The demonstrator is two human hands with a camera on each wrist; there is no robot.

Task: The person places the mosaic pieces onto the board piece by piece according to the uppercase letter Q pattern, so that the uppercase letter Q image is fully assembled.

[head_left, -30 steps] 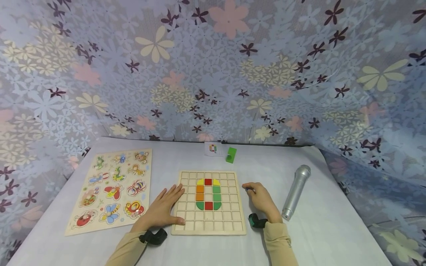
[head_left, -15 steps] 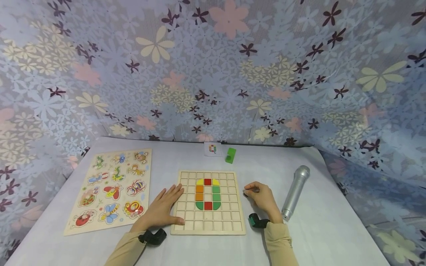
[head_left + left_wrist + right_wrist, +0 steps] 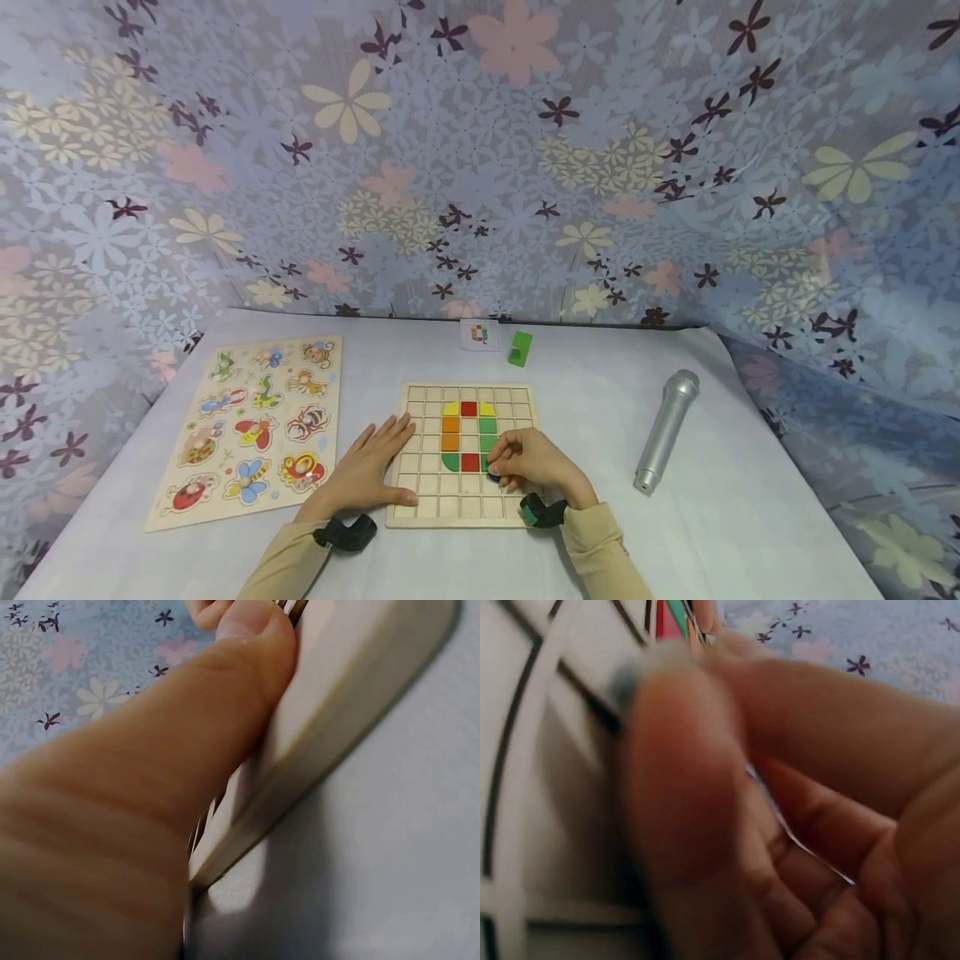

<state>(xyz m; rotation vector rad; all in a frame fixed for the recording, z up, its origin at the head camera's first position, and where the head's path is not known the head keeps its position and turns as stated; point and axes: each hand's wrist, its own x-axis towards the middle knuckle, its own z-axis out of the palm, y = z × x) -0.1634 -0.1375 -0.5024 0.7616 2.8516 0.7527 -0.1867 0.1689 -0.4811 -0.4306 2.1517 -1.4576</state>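
Observation:
A square wooden grid board (image 3: 427,508) lies mid-table, with red, yellow, orange and green tiles set in an oval ring. My left hand (image 3: 363,473), fingers straight and spread, rests at the board's left edge. Its thumb (image 3: 187,712) lies over the rim in the left wrist view. Over the ring's lower right corner, my right hand (image 3: 536,460) pinches a small dark blue tile (image 3: 493,477) between thumb and fingers. The right wrist view shows the thumb (image 3: 682,765) close above the grid, blurred; the tile's shape is mostly hidden. The fingers cover part of a green corner tile (image 3: 484,463).
Left of the board lies a wooden insect puzzle (image 3: 243,425). Behind it stand a small picture card (image 3: 480,335) showing a similar ring and a green block (image 3: 520,349). A silver microphone (image 3: 667,433) lies to the right. Flowered cloth (image 3: 480,208) hangs behind the table.
My right hand has moved left from the table beside the board to over the ring's lower right corner, carrying the small dark tile. The left hand has stayed put.

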